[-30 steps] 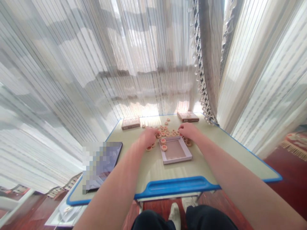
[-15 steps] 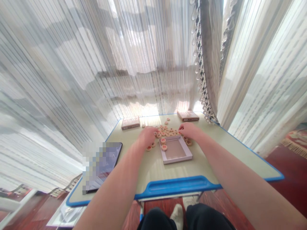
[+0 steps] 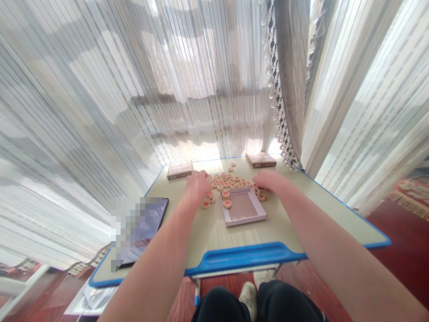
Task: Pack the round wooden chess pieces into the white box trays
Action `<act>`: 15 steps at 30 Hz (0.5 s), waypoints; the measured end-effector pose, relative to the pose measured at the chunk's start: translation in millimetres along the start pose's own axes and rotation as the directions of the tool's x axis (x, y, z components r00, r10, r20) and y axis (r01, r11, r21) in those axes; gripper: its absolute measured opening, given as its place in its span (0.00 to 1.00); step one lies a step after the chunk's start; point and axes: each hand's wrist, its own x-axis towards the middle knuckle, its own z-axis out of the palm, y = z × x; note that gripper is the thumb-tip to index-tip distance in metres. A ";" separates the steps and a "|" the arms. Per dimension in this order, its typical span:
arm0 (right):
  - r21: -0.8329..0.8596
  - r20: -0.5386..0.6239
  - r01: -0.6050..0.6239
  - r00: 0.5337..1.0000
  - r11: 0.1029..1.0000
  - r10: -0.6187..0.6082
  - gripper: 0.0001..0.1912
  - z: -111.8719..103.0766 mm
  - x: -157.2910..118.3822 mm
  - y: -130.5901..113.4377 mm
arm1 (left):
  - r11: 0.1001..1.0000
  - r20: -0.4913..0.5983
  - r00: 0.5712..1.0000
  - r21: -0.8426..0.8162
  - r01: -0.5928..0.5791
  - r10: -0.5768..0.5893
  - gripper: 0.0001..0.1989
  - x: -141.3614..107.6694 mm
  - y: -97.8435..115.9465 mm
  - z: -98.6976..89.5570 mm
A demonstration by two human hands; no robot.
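Round wooden Chinese chess pieces (image 3: pixel 220 187) with red or black characters lie in a loose pile behind a shallow, light-coloured open box (image 3: pixel 243 220). Two red-marked pieces (image 3: pixel 227 204) are inside the box, along its left side. My left hand (image 3: pixel 198 182) is at the pile's left edge, palm down, fingers reaching forward and slightly apart beside the pieces. At the right edge, my right hand (image 3: pixel 267 180) has its fingers bent together by a red-marked piece (image 3: pixel 255 184). Its fingertips are partly hidden, so whatever they hold cannot be made out.
Two flat printed boxes stand at the back of the table, one left (image 3: pixel 180 170) and one right (image 3: pixel 261 160). A tablet (image 3: pixel 147 228) lies near the left edge. The blue front rim has a tray groove (image 3: pixel 248 256). Sheer curtains (image 3: pixel 201 89) hang close behind.
My left hand has moved left and away from the pile's middle, uncovering several pieces. My right hand has shifted slightly right along the pile's edge. The view has tilted a little.
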 end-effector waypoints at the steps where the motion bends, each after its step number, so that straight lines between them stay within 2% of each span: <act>1: -0.003 0.017 -0.001 1.000 1.000 0.001 0.17 -0.4 -2.0 -2.4 | 0.999 -0.002 0.999 0.026 0.040 -0.040 0.19 -1.7 0.1 -1.6; 3: -0.007 0.034 0.022 0.999 1.000 -0.022 0.19 -2.0 -6.5 -7.9 | 0.993 -0.002 0.995 0.068 0.099 -0.099 0.19 -4.8 -0.4 -3.9; 5: -0.005 0.037 0.065 0.997 0.998 -0.065 0.17 -3.5 -10.8 -13.2 | 0.989 0.051 0.990 0.075 0.125 -0.129 0.18 -6.5 -1.8 -4.9; 9: 0.011 0.047 0.117 0.992 0.993 -0.117 0.13 -3.3 -15.5 -19.9 | 0.996 0.186 0.978 0.041 0.083 -0.090 0.14 -4.0 -6.4 -2.0; 15: 0.065 0.083 0.119 0.989 0.991 -0.124 0.13 -4.9 -19.0 -22.3 | 1.000 0.112 0.994 -0.023 -0.008 0.011 0.14 -1.2 -10.1 5.5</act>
